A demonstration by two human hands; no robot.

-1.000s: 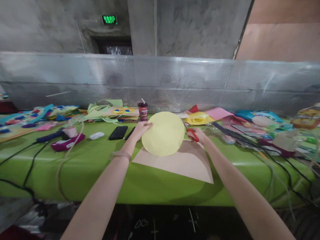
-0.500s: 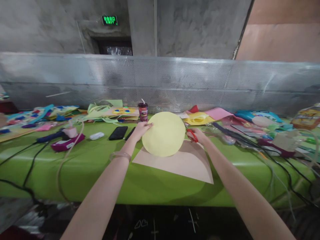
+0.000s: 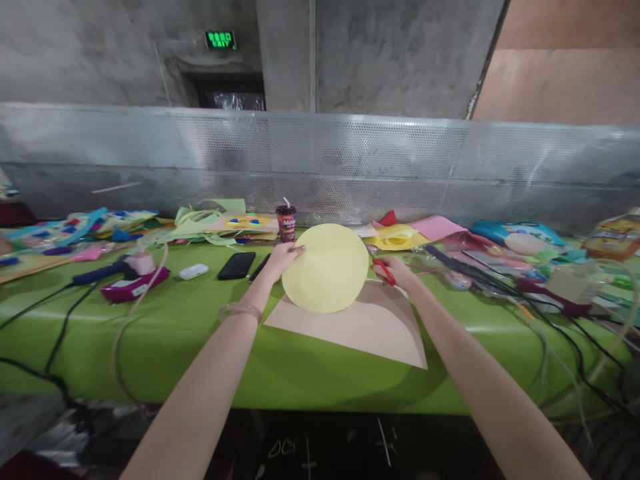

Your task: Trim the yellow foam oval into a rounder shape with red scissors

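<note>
A round yellow sheet of paper [image 3: 326,270] is pinched at its left edge by my left hand [image 3: 284,259], thumb on the near face. It is held up over the table. Red-handled scissors [image 3: 385,272] are in my right hand [image 3: 399,272], just off the circle's right edge; their blades are hard to make out. Beneath the circle lies a pale pink sheet of paper [image 3: 360,330] with one curved side, partly covered by the circle.
On the green table [image 3: 290,380] are a black phone [image 3: 237,265], a white case [image 3: 193,271] and a purple cup with a straw [image 3: 287,223]. Coloured paper [image 3: 437,229] lies at the back. Glue guns, one purple [image 3: 133,287], and cables lie on both sides.
The yellow circle has shifted very slightly to the left, a little farther from the scissors. Both hands stay almost where they were.
</note>
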